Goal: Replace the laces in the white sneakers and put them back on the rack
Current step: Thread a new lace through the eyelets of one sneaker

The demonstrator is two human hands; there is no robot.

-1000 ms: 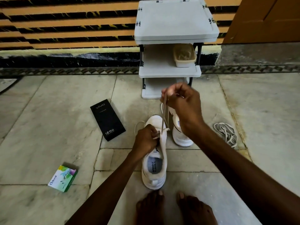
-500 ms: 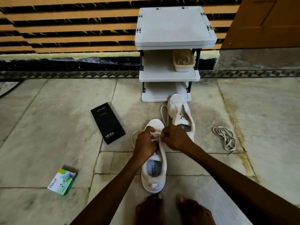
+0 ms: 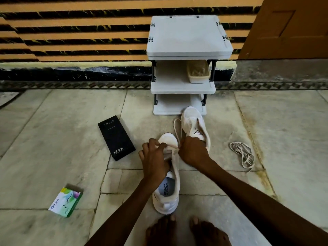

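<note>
Fingertips of the right hand (image 3: 192, 151) are tucked under its own knuckles, so the grip is hard to read. What shows is the fingers bunched together and pinching the lace (image 3: 175, 129) at the upper edge of the near sneaker (image 3: 167, 194), with a loop of that lace showing between the two sneakers. The left hand (image 3: 154, 162) covers the tongue and eyelets, its fingers curled over the front of the upper and gripping it, so the lacing underneath cannot be seen. The near sneaker stands on the floor (image 3: 53, 139) just ahead of two bare feet (image 3: 159, 231), which the bottom edge cuts off; its toe points at the rack (image 3: 188, 38). The far sneaker (image 3: 194, 125) lies beside it, partly behind the right hand, with its toe at the rack's bottom shelf; whether they touch is unclear. A loose lace (image 3: 242, 154) sits in a tangle well to the right.

Pale stone slabs make up the floor, stained along the joints. A black carton (image 3: 116, 137) and a small green box (image 3: 66, 199) lie to the left. The grey three-shelf rack stands against a wall (image 3: 71, 32) striped orange and black. A tan basket (image 3: 197, 71) sits on its middle shelf, contents unclear. A brown door (image 3: 292, 27) is cropped at the upper right.
</note>
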